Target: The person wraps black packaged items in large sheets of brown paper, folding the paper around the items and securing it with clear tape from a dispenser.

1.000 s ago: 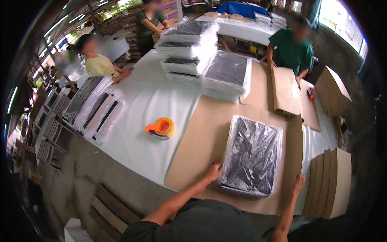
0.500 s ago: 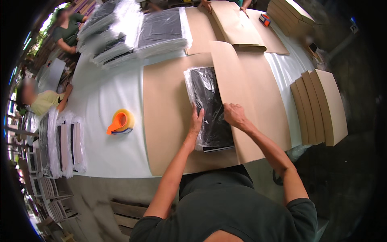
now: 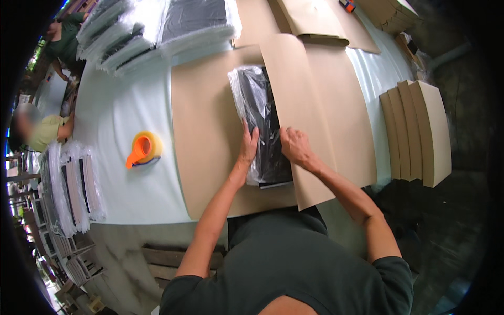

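Packet (image 3: 268, 123): one, dark, in clear plastic film; lying on the left part of a brown sheet (image 3: 205, 105), near the worktop's front edge, its right side covered by the sheet's raised flap (image 3: 294, 79)

Left hand (image 3: 249, 144): at the packet's left edge, touching, thumb spread apart from the fingers; whether it grips, cannot tell

Right hand (image 3: 295, 144): closed, holding the free edge of the flap over the packet

Worktop (image 3: 126, 194): pale covering; bears the sheet and the items below

Tape dispenser (image 3: 139, 152): orange, with roll; left of the sheet, well apart from the packet

Wrapped stacks (image 3: 197, 21): dark, in clear film; at the far side

Wrapped packs (image 3: 71, 184): at the left edge, near a person in a yellow top (image 3: 47, 131)

Brown boards (image 3: 433, 131): a leaning row, right of the sheet
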Action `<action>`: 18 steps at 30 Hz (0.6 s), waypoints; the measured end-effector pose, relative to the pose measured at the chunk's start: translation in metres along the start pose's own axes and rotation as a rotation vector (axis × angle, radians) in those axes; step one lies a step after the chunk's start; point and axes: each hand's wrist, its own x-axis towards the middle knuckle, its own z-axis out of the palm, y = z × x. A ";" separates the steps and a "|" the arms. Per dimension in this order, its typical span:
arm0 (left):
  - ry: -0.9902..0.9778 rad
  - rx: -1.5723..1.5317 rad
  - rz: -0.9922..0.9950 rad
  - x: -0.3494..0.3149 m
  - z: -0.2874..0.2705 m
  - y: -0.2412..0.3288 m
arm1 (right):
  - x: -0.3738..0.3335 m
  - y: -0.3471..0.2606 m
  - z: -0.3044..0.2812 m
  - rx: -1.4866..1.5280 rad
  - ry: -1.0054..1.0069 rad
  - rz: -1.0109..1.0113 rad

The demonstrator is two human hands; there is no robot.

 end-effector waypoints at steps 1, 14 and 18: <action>-0.006 0.005 0.012 0.004 -0.002 0.000 | 0.002 0.005 -0.002 -0.004 0.034 -0.009; -0.079 -0.243 -0.147 -0.005 -0.030 0.043 | -0.028 0.110 -0.148 -0.025 -0.202 0.385; -0.153 -0.233 0.055 -0.056 -0.064 -0.001 | -0.080 0.193 -0.182 -0.302 -0.097 0.487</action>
